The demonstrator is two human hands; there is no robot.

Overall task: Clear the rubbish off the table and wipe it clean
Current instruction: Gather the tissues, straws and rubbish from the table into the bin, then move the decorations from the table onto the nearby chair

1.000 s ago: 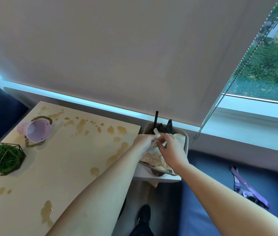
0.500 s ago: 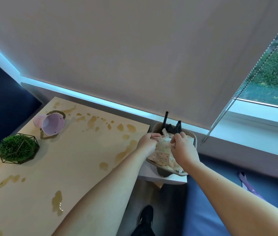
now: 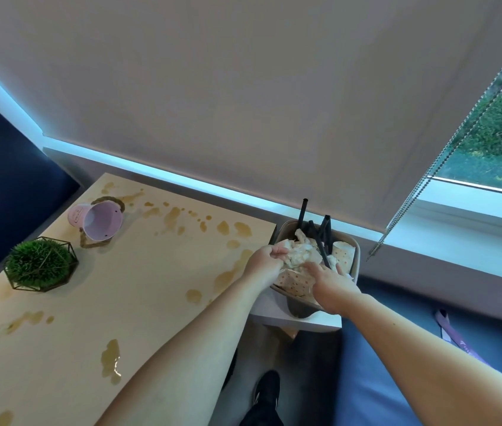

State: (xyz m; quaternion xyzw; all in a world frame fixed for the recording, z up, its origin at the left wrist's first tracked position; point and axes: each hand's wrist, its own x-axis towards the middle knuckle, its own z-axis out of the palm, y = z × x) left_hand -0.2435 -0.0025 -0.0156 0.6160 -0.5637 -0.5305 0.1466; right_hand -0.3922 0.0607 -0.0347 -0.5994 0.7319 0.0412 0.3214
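A beige bin [image 3: 355, 262] stands on a low white stand to the right of the wooden table [image 3: 139, 290]. It holds crumpled tissue [image 3: 300, 256], dotted paper cups [image 3: 343, 253] and black straws [image 3: 320, 232]. My left hand [image 3: 266, 261] grips the left edge of the tissue wad. My right hand [image 3: 331, 285] presses down on the rubbish with its fingers spread over the paper. Brown liquid stains [image 3: 228, 272] cover the table top.
A pink metal pail [image 3: 97, 219] lies tipped on its side at the table's far left. A green grass ball in a wire frame [image 3: 40, 264] sits in front of it. A dark bench [image 3: 428, 379] runs on the right, with a purple strap [image 3: 446, 330].
Both hands have sunk lower into the bin, pushing the tissue down. My right hand went from pinching the paper to lying flatter on it. The view shifted right.
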